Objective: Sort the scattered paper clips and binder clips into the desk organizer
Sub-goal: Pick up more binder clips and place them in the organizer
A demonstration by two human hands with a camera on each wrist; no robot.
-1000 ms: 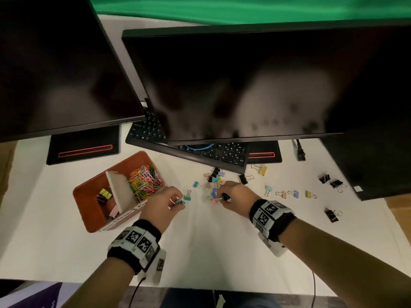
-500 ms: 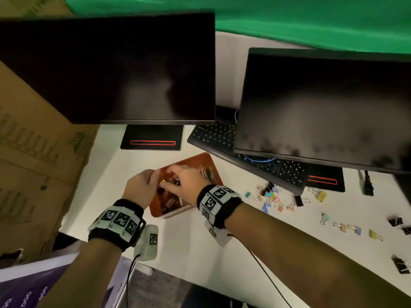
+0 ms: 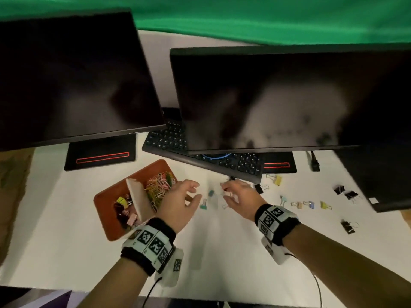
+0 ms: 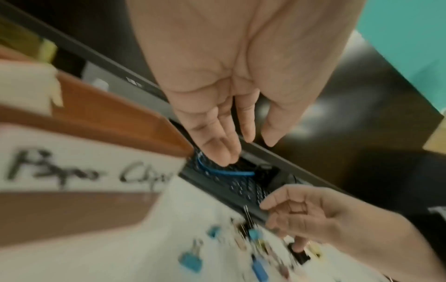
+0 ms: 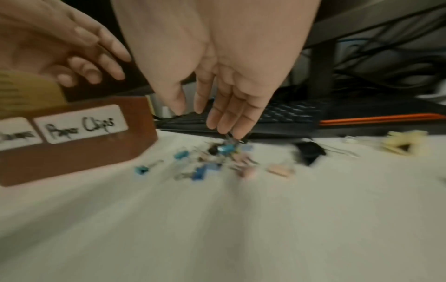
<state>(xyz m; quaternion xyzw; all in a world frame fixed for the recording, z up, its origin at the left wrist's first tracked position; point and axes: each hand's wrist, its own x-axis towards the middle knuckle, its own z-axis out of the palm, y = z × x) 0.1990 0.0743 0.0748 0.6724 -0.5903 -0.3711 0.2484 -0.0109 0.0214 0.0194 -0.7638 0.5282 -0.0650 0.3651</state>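
The brown desk organizer (image 3: 104, 203) sits left of centre, with coloured paper clips (image 3: 160, 185) in its right compartment and binder clips (image 3: 124, 210) in its left. My left hand (image 3: 195, 191) hovers just right of it, fingers spread and holding nothing. My right hand (image 3: 224, 192) reaches down with straight fingers onto a pile of small coloured binder clips (image 5: 226, 148) in front of the keyboard. Two teal binder clips (image 3: 203, 205) lie between the hands. More binder clips (image 3: 310, 204) are strung out to the right, plus black binder clips (image 3: 348, 226).
Two dark monitors (image 3: 266, 96) overhang the white table, and a black keyboard (image 3: 200, 161) lies under the right one, right behind the pile. Monitor stands (image 3: 100, 155) sit at the back. A cardboard box (image 3: 13, 174) borders the left side. The table's front edge (image 3: 200, 296) is near my forearms.
Half a second ago both hands were over the organizer's binder clip compartment. Both have swung right to the clip pile, and neither holds anything now.
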